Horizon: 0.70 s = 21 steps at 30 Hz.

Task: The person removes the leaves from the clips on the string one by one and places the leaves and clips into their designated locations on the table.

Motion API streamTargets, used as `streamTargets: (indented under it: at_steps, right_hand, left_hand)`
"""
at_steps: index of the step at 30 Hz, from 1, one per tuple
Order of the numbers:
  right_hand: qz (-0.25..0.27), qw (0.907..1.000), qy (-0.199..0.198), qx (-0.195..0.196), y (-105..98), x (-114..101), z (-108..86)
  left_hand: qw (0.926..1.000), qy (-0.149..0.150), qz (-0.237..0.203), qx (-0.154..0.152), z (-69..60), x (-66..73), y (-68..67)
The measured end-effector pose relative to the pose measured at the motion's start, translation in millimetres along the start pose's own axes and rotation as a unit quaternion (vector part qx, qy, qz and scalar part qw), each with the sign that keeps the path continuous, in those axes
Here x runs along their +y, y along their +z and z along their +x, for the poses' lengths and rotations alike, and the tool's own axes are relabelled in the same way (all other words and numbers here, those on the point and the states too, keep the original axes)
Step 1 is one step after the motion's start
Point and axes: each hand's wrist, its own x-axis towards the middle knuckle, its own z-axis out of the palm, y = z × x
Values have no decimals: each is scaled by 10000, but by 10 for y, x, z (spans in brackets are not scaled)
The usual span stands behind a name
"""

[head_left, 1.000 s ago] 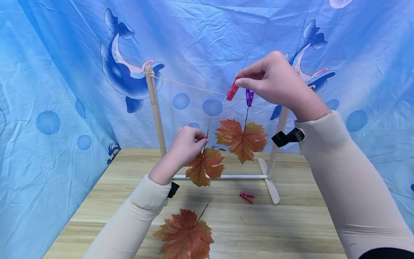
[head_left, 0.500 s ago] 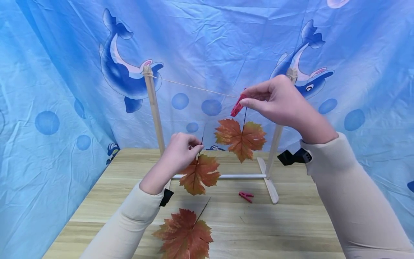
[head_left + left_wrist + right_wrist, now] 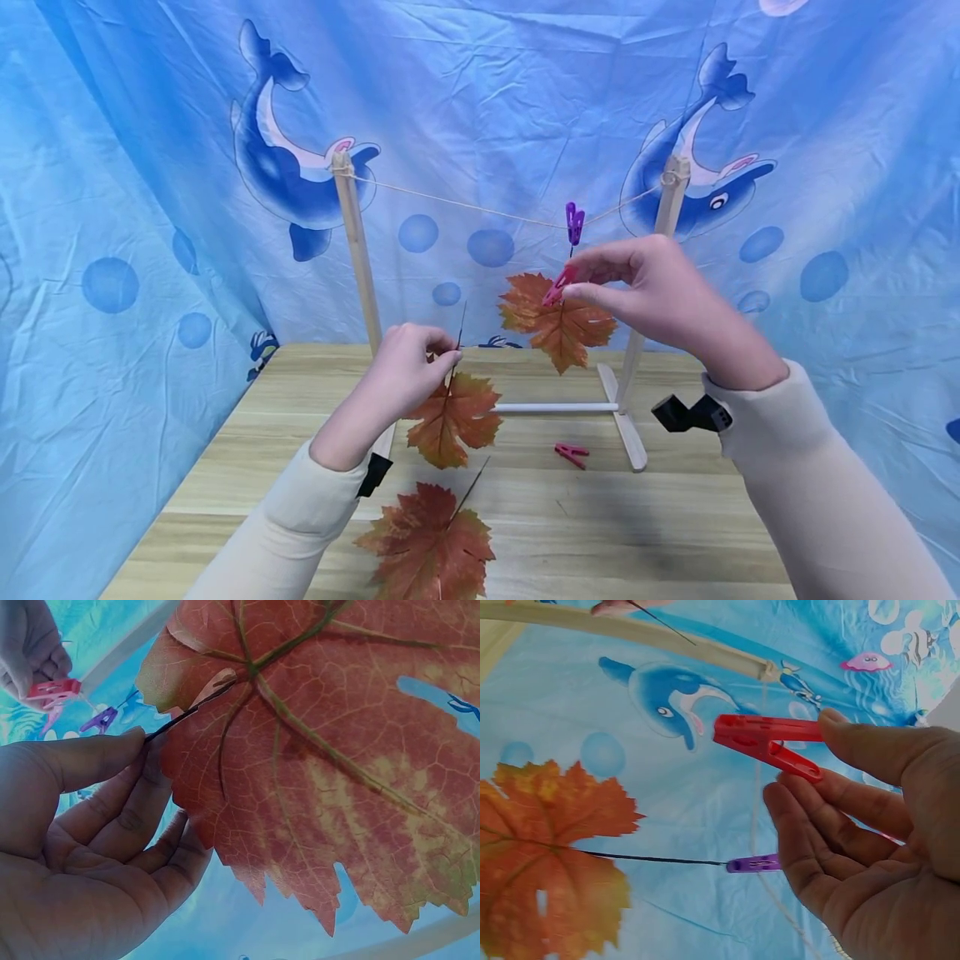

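Observation:
My left hand (image 3: pixel 408 364) pinches the dark stem of an orange-red leaf (image 3: pixel 455 419), which hangs below the fingers; the left wrist view shows thumb and fingertips on that stem. In my right hand (image 3: pixel 651 293) is a red clothespin (image 3: pixel 558 286), held by thumb and fingers in front of a second leaf (image 3: pixel 576 327). That leaf hangs by its stem from a purple clothespin (image 3: pixel 574 223) on the string (image 3: pixel 465 205). The right wrist view shows the red clothespin (image 3: pixel 761 735) apart from the string.
Wooden posts (image 3: pixel 358 250) carry the string, with a white bar (image 3: pixel 558 407) low between them. On the wooden table (image 3: pixel 675 517) lie a third leaf (image 3: pixel 431 542) near the front and a pink clothespin (image 3: pixel 572 455). A blue dolphin-print cloth (image 3: pixel 480 100) hangs behind and beside it.
My right hand has come down from string height with the red clothespin, uncovering the purple one. The left hand has moved lower and a little left, still with its leaf.

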Motion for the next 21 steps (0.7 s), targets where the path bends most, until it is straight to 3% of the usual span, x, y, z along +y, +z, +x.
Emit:
streamTargets:
  at_steps: [6,15,21]
  right_hand:
    - [71,9998,137,88,121,73,-136]
    - [495,9985,169,-171,285,253,-283]
    - [666,9971,314,-177,406,356,-394]
  left_hand:
    - [9999,93,-80,-30,-69,-46,1]
    - [9999,3,-32,-137,-141,-119,37]
    - [9998,113,-34,-150,-159,-173,74]
